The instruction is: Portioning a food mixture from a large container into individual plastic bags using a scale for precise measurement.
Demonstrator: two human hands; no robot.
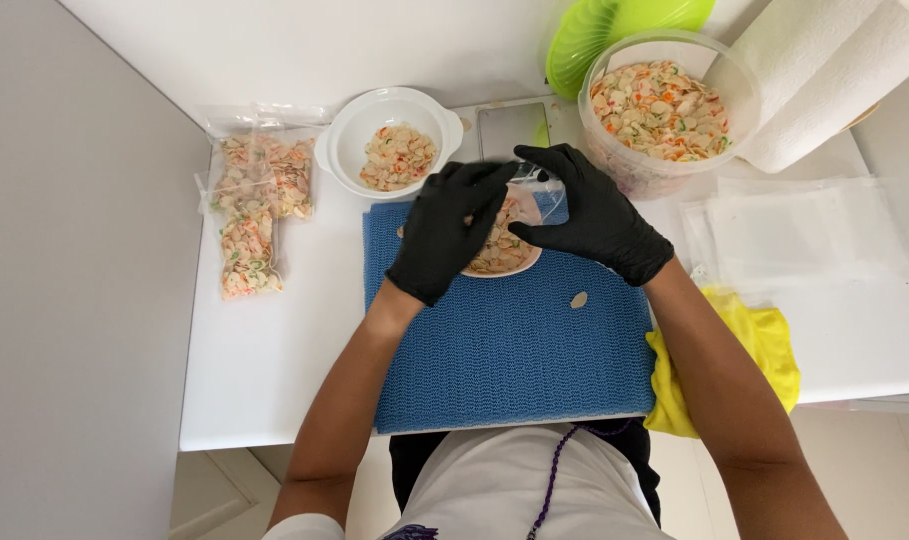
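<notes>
Both grips meet over a small clear plastic bag partly filled with pale, orange and green flakes: the left hand in a black glove has its fingers bent over the bag from 9 o'clock, and the right hand in a black glove pinches the upper edge of the bag from 3 o'clock. The bag rests over a small round pale bowl of the same flakes, which stands on the blue woven mat in the middle of the white table. One single flake lies on the mat at 5 o'clock from the bowl. At 11 o'clock stands a white round bowl with handles holding some flakes, and at 1 o'clock a big clear plastic tub full of them. Filled clear bags lie at 9 o'clock. Empty clear bags lie at 3 o'clock, and a yellow cloth at 4 o'clock.
</notes>
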